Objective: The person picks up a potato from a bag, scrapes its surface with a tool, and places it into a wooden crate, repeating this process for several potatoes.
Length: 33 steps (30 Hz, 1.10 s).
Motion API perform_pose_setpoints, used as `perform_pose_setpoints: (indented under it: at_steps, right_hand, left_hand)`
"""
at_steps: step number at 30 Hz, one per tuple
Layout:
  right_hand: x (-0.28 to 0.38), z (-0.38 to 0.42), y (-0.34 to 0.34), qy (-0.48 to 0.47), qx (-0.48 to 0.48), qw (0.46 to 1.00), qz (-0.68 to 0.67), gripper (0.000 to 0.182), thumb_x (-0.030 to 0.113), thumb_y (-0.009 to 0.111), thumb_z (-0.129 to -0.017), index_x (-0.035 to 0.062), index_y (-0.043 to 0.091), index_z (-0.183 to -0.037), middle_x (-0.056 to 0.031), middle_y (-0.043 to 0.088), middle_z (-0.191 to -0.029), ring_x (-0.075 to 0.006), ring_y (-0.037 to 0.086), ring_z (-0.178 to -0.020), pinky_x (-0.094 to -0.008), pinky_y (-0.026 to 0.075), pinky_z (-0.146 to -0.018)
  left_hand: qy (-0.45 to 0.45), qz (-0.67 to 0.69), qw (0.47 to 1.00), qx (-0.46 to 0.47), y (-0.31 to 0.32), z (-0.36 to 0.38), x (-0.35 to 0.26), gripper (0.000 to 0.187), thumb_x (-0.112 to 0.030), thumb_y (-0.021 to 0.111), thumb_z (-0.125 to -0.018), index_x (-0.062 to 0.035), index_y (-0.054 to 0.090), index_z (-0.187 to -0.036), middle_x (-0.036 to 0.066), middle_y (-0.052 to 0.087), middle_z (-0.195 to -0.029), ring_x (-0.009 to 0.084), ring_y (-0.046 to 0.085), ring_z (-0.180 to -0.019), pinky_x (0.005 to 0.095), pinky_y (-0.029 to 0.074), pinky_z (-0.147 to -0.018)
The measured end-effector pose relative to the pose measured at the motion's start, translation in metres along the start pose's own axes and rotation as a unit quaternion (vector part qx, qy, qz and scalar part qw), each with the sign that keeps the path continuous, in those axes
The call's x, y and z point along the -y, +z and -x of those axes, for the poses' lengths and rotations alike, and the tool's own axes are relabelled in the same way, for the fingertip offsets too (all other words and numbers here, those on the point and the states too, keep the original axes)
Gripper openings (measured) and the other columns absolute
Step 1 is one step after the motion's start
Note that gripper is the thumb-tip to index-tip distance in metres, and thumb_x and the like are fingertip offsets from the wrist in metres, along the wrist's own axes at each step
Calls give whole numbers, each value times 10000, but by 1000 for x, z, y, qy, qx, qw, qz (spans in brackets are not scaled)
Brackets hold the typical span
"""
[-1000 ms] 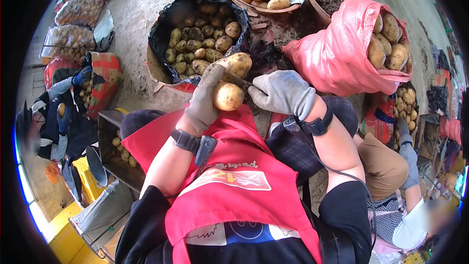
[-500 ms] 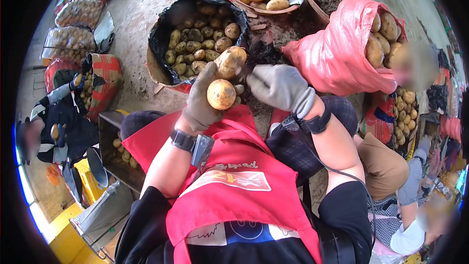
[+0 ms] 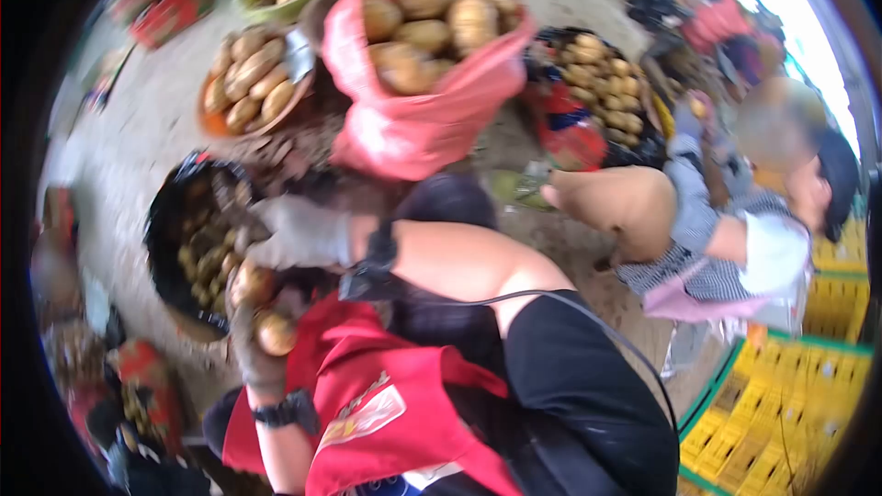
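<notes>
My gloved left hand (image 3: pixel 250 349) is closed around two potatoes above my red apron (image 3: pixel 354 349). The upper potato (image 3: pixel 254 283) points toward my other hand, and the lower yellow potato (image 3: pixel 276 333) rests by the thumb side. My gloved right hand (image 3: pixel 299 231) is just above them, its fingers curled and blurred; I cannot tell what is in them. Both hands are at the near right edge of a round tub lined with black plastic (image 3: pixel 161 262), where smaller, dirty potatoes (image 3: pixel 204 248) lie.
A pink sack (image 3: pixel 404 133) of large potatoes stands ahead. Left of it are an orange basin of potatoes (image 3: pixel 246 83) and a green basin (image 3: pixel 285 0). Another person (image 3: pixel 726 230) sits at right beside a potato-filled bag (image 3: pixel 602 87). Yellow crates (image 3: pixel 781 413) lie lower right.
My view has swung to the right, so the tub and both hands now appear farther left. The left hand still holds the two potatoes; the right hand stays close to them.
</notes>
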State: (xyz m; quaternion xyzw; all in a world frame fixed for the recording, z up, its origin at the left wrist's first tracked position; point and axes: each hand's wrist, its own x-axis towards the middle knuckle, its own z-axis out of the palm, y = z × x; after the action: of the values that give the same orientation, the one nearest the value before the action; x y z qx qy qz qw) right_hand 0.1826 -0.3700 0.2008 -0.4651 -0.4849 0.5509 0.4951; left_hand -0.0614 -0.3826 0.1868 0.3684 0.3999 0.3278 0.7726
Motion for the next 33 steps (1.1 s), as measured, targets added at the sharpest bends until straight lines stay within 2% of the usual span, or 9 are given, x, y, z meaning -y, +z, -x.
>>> perform_pose_setpoints:
  at_steps: [4,7,10,12,17,21,23,26,33]
  right_hand:
    - [2,5,-6,-36,11,999,18,205,227,788,-888,49,742,-978,-65,742,-824,-213,712,-772,-360,556,-707]
    - [28,18,-18,82,20,996,-9,235,243,793,-881,26,739,-957,-71,736,-782,-226,708,-728,-387,554,-683]
    - [-3,4,-23,50,-33,997,49,283,269,804,-868,4,727,-930,-85,715,-746,-197,687,-680,-374,534,-619]
    - [-5,6,-23,47,-5,998,46,327,301,831,-883,18,735,-1017,-65,711,-797,-146,649,-650,-319,508,-575]
    - [3,14,-15,126,94,978,-138,390,343,869,-886,40,745,-1097,-16,692,-831,-122,615,-638,-274,499,-582]
    - [14,16,-13,-18,70,991,-117,430,273,894,-850,29,725,-1161,-46,745,-936,-147,691,-856,-336,583,-771]
    - [19,15,0,-24,76,981,-178,456,58,815,-836,11,668,-1266,-84,733,-1199,-183,682,-1102,-343,547,-1005]
    - [-1,5,4,-22,102,984,-145,540,-19,751,-856,-1,608,-1377,-90,676,-1333,-188,637,-1244,-365,505,-1107]
    - [10,4,-3,70,59,994,-52,296,233,761,-963,60,740,-1202,9,725,-915,-52,588,-684,-240,477,-605]
  left_hand:
    - [66,-173,981,-50,-64,-8,39,872,-31,784,-890,-51,335,-1638,155,563,-1501,288,572,-1371,444,501,-1132]
    - [266,-443,855,-48,-42,-8,32,818,131,634,-940,-65,280,-1652,144,545,-1518,275,603,-1344,424,534,-1090]
    - [218,-295,929,-50,-38,-17,20,710,-23,662,-990,-21,338,-1623,167,555,-1508,280,606,-1341,427,499,-1129]
    - [10,67,997,-26,4,-17,-17,703,-153,700,-986,-57,388,-1609,148,572,-1484,277,641,-1279,414,569,-1040]
    - [111,-115,986,37,25,-17,-15,649,-316,647,-1047,-30,434,-1590,155,567,-1516,289,600,-1356,429,506,-1130]
    - [58,-61,996,5,38,-6,-19,672,-404,603,-1073,-47,404,-1606,143,581,-1502,272,603,-1354,411,521,-1124]
    - [4,-60,998,-5,-9,-10,6,509,-344,568,-1095,-5,492,-1468,131,699,-1262,256,763,-995,378,648,-845]
    - [20,12,999,35,25,-1,-20,525,-270,625,-1064,-32,462,-1503,140,687,-1267,256,750,-1024,374,652,-828]
    - [83,39,996,17,21,8,-20,691,-184,708,-1004,-92,362,-1595,150,629,-1383,253,757,-919,391,659,-813]
